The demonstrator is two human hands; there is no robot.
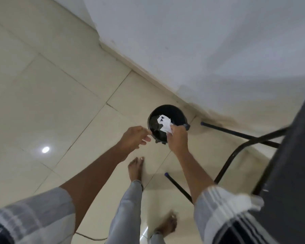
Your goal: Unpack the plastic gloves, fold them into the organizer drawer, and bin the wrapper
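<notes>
The right hand (177, 138) has its grip pinched on the crumpled white plastic wrapper (164, 124), which hangs just beyond the fingers over the mouth of the round black plastic bin (176, 110). Left of it, the left hand (135, 137) hovers empty with loosely parted fingers beside the bin's rim, above the pale tiled floor (60, 88).

The bin (167, 120) stands on the floor (51, 103) near the middle of the frame, close to the wall (201, 41) behind it. The wrapper (164, 123) is over the bin's opening, at the right hand (177, 140). The left hand (135, 138) is just left of the bin. The worktop (292, 164) fills the right edge, its legs (236, 132) right of the bin.
</notes>
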